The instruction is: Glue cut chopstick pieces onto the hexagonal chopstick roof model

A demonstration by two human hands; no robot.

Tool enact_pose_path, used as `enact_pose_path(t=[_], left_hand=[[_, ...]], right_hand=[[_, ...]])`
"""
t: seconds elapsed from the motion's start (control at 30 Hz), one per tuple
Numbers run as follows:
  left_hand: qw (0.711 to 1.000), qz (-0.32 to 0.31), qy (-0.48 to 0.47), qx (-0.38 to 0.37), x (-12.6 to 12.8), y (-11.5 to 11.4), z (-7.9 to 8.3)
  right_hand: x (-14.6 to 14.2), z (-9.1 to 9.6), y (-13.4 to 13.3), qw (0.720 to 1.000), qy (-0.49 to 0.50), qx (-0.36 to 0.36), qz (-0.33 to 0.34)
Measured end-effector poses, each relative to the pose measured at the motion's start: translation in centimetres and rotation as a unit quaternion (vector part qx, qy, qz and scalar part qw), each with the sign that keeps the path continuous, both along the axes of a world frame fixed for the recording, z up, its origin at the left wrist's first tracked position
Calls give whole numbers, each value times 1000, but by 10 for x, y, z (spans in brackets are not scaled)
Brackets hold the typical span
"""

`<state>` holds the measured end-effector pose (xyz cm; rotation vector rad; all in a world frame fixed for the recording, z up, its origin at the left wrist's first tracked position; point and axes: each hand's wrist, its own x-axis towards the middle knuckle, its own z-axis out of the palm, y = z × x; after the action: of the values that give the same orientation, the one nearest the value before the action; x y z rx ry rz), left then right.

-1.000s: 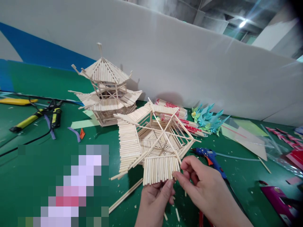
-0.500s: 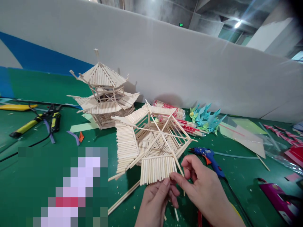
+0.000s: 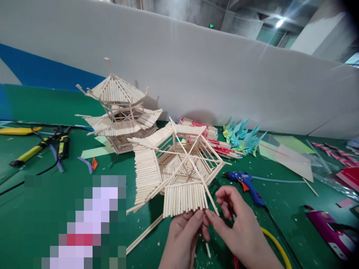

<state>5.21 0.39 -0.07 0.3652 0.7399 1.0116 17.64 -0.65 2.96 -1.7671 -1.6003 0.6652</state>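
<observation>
A half-roofed pavilion model built from thin wooden sticks stands before me, its spoked top frame partly open. My left hand pinches the lower edge of the front roof panel between thumb and fingers. The fingers underneath are partly hidden. At that panel's right corner, my right hand has its thumb tip close to the edge and the left fingertips. Its index finger is bent and apart from the thumb, and I see nothing held between them. A slanting corner stick runs between the panel and the right hand.
A taller stick pagoda stands behind left. Right of the model lies a blue glue gun, its cord trailing forward. Yellow-handled pliers, bundled sticks, folded teal paper and a purple device lie around on the green table.
The right thumb has slipped down and off the panel's corner, to just beside its edge. My left hand keeps its pinch. The view has shifted slightly.
</observation>
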Motion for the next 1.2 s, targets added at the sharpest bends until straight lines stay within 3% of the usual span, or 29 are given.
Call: enact_pose_path(t=[0.4, 0.7, 1.2], left_hand=[[996, 46, 75, -9, 7, 7, -3], [995, 56, 83, -20, 8, 7, -3], [994, 47, 101, -9, 6, 6, -5]], right_hand=[[-17, -19, 0, 993, 79, 23, -89], [-24, -22, -1, 983, 129, 47, -119], [-22, -30, -1, 980, 173, 14, -95]])
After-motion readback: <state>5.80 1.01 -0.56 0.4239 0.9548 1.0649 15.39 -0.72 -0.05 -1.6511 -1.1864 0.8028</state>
